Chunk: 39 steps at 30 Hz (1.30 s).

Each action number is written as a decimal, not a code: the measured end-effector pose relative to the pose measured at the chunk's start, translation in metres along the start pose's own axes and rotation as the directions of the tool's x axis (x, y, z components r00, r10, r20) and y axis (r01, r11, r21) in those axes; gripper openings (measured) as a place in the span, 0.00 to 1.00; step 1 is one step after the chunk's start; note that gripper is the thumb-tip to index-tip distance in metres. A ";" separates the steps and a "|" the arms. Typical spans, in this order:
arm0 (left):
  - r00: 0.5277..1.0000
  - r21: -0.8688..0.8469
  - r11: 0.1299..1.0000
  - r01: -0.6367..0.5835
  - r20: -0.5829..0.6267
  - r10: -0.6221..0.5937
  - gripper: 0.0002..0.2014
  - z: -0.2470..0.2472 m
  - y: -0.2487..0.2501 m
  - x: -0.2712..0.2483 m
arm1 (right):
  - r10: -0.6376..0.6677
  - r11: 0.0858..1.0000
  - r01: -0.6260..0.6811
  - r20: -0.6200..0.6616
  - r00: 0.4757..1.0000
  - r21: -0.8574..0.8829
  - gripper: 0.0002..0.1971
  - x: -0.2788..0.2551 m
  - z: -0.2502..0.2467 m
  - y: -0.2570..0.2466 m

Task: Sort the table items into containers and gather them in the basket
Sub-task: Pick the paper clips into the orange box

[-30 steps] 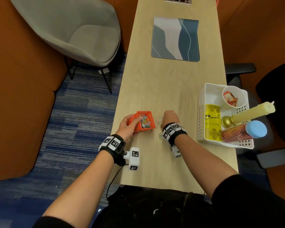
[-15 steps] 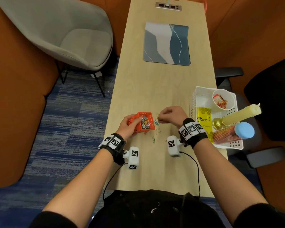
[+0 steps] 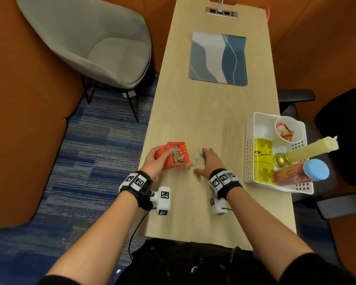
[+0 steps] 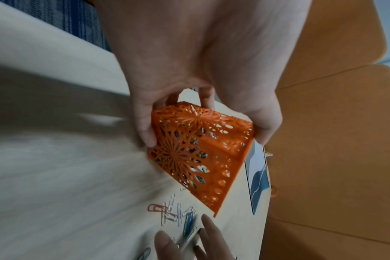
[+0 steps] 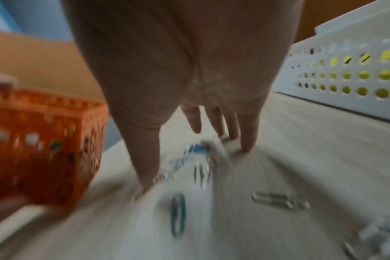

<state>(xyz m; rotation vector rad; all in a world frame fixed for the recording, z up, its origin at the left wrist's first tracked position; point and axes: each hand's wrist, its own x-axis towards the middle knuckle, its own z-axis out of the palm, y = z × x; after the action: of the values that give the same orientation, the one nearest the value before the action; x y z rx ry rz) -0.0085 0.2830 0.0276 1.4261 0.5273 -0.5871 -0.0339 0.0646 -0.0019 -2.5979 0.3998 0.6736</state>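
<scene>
My left hand (image 3: 159,159) grips a small orange lattice container (image 3: 177,155) (image 4: 198,154), tilted on the table near its left edge, with coloured paper clips inside. Loose paper clips (image 3: 195,164) (image 4: 176,212) (image 5: 178,209) lie scattered just right of it. My right hand (image 3: 209,161) (image 5: 189,114) is spread flat over those clips, fingers straight and touching the table; I see nothing pinched in it. The white perforated basket (image 3: 250,153) (image 5: 345,73) stands at the right edge, holding a yellow packet (image 3: 263,161), a paper cup of sachets (image 3: 289,130), a candle in a gold holder (image 3: 308,150) and a blue-lidded jar (image 3: 308,173).
A blue-grey mat (image 3: 218,58) lies further up the table, with a power socket strip (image 3: 221,12) at the far end. A grey chair (image 3: 94,44) stands to the left and a dark chair (image 3: 345,130) to the right.
My right hand dropped from a raised pinch near the orange container's rim to lie flat on the loose clips. The left hand keeps holding the container.
</scene>
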 end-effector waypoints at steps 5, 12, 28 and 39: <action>1.000 -0.034 0.999 -0.001 -0.019 0.000 0.21 -0.012 -0.006 -0.002 | -0.147 0.985 0.137 -0.093 0.985 -0.108 0.32 -0.006 0.038 -0.019; 0.999 -0.054 0.998 0.026 -0.030 -0.028 0.25 -0.021 -0.009 -0.006 | -0.381 0.868 0.329 -0.076 0.921 -0.372 0.15 0.000 0.028 -0.022; 0.999 -0.052 0.998 0.043 0.003 -0.043 0.23 -0.011 -0.012 -0.005 | -0.069 0.997 0.064 -0.140 0.988 -0.037 0.04 0.027 -0.027 -0.022; 0.999 -0.038 0.999 0.024 0.039 -0.023 0.22 0.013 -0.012 0.006 | -0.366 0.824 0.360 -0.075 0.928 0.437 0.09 -0.016 -0.074 -0.058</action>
<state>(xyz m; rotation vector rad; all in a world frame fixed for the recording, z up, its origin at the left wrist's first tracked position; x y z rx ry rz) -0.0122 0.2688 0.0161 1.3715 0.5228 -0.6190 0.0033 0.0834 0.0836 -2.1415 0.0336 0.4031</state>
